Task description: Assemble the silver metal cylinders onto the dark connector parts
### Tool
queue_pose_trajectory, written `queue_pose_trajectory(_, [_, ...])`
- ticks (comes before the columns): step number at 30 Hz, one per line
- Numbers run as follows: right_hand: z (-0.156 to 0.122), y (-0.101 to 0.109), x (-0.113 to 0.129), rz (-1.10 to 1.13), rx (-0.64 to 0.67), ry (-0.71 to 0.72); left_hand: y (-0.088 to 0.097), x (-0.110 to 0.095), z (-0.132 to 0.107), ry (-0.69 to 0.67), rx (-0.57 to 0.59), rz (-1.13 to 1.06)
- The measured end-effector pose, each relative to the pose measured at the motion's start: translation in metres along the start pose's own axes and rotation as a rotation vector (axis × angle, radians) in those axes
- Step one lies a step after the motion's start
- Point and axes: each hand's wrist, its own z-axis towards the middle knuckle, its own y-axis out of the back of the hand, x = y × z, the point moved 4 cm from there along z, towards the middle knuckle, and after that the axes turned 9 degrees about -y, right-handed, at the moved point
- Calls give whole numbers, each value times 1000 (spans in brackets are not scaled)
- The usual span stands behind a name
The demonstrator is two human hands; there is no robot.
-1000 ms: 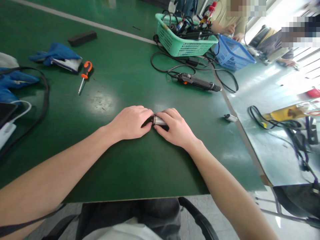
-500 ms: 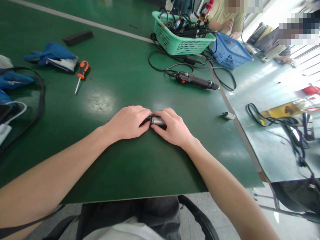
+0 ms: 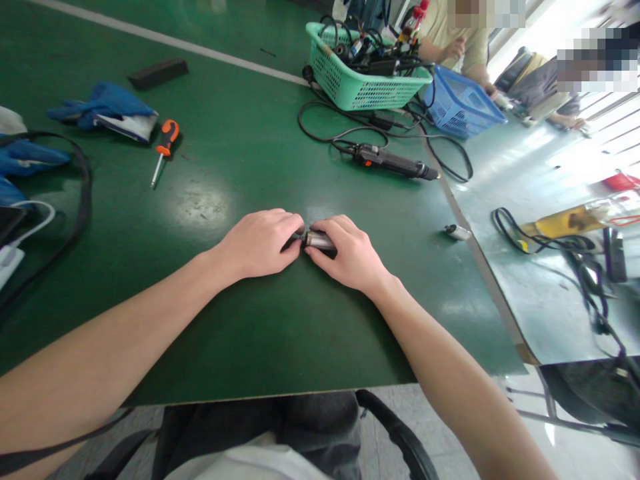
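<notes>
Low over the green tabletop (image 3: 260, 333), my two hands meet almost fingertip to fingertip. My right hand (image 3: 347, 250) is closed round a silver metal cylinder (image 3: 319, 241) that looks like a small motor, its dark end facing left. My left hand (image 3: 265, 243) pinches at that end; a small dark part (image 3: 296, 239) shows between thumb and fingers, mostly hidden. I cannot tell whether it is joined to the cylinder.
A corded electric screwdriver (image 3: 395, 163) lies beyond my right hand, near a green basket (image 3: 375, 93) of tools and a blue basket (image 3: 460, 117). An orange-black screwdriver (image 3: 165, 147), blue gloves (image 3: 120, 113) and a dark block (image 3: 158, 73) lie left. Another silver piece (image 3: 457, 232) sits right.
The silver cylinder and my right fingers have shifted slightly right, so the gap between my hands is a little wider. Across the table, a person's hand has moved right beside the blue basket.
</notes>
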Motion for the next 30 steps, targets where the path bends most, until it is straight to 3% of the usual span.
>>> queue_pose_trajectory(30, [-1, -1, -3, 10, 3, -12, -2, -1, 2, -54, 11, -7])
